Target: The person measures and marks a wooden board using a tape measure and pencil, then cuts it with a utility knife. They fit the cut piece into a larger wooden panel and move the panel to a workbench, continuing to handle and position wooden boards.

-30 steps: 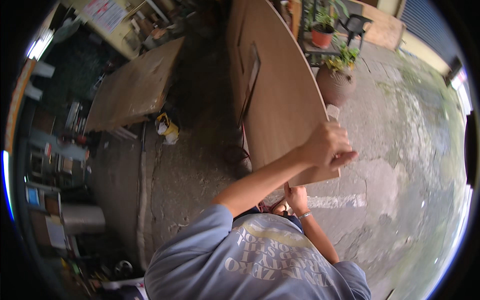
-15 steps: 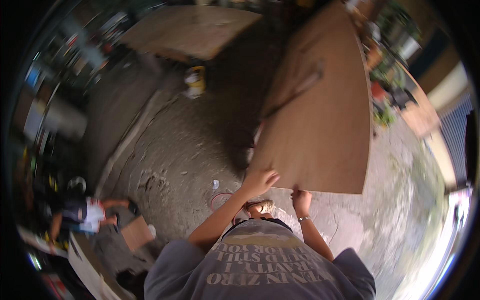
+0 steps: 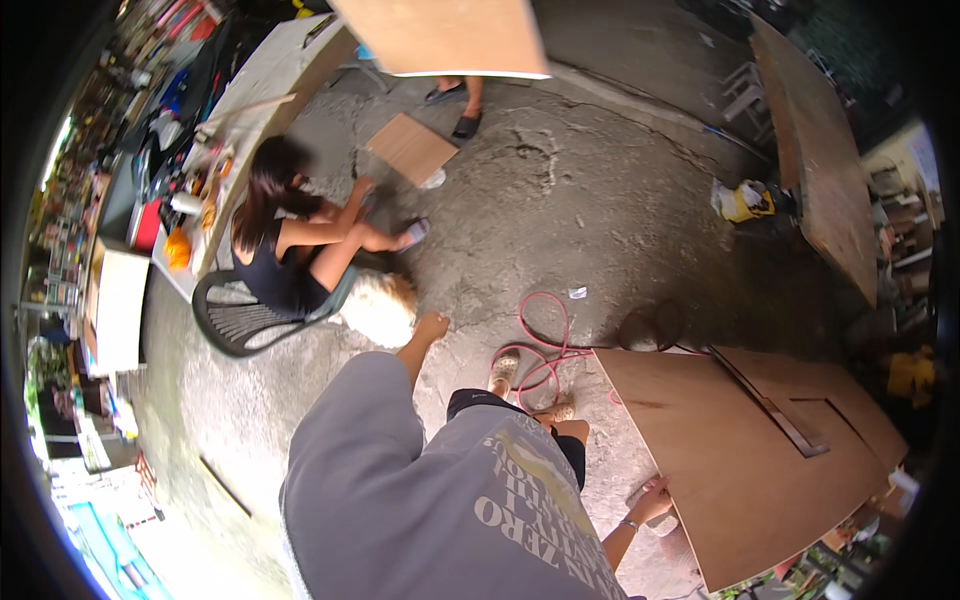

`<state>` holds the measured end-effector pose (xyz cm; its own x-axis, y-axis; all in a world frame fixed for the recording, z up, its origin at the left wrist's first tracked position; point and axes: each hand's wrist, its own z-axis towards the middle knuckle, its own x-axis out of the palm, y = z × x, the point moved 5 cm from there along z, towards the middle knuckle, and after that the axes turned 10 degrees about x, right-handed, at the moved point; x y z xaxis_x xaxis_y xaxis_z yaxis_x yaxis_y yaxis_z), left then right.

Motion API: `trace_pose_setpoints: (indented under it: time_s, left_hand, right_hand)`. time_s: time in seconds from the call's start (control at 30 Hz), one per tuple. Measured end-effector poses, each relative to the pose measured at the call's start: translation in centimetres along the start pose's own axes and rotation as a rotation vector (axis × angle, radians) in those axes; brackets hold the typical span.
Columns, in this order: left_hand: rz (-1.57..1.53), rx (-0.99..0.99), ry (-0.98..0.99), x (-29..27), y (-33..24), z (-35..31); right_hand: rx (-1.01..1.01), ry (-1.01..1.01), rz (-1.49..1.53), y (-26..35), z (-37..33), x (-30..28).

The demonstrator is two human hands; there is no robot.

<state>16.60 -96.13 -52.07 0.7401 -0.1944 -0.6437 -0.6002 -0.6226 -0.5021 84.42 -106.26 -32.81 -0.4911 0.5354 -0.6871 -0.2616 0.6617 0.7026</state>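
My right hand [image 3: 652,496] grips the near edge of a large brown plywood sheet [image 3: 700,455] on the lower right. A narrow dark wooden strip [image 3: 768,402] lies across that sheet, beside a thin dark angled line. My left hand [image 3: 432,327] hangs away from the sheet, with its fingers loosely curled and nothing visible in them. Close by it is a fluffy white-and-tan animal [image 3: 380,308], next to a seated person's chair [image 3: 235,325].
Pink hose [image 3: 545,300] loops around my feet. A person [image 3: 285,235] sits on the left by a cluttered bench [image 3: 265,85]. Another person's legs [image 3: 470,100] show below a raised board [image 3: 440,40]. A board [image 3: 815,170] and yellow bag [image 3: 745,200] stand to the right.
My view has swung left, so the plywood now appears at the lower right. My left hand has left the sheet's edge and moved out to the left; my right hand stays on it.
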Motion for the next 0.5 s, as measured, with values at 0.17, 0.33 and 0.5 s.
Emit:
trace_pose_setpoints:
  time_s: [0.17,0.33,0.5]
  left_hand:
    - [-0.264,-0.107,-0.153,6.3,9.7,-7.8]
    - [-0.472,-0.251,-0.080,17.0,11.2,-17.6]
    - [0.209,0.329,0.064,27.5,10.0,-24.4]
  right_hand:
    - [-0.049,0.109,-0.056,0.7,1.6,-0.2]
    - [-0.162,0.161,-0.058,0.2,1.7,-0.6]
    - [-0.344,0.358,0.005,-2.7,3.0,0.0]
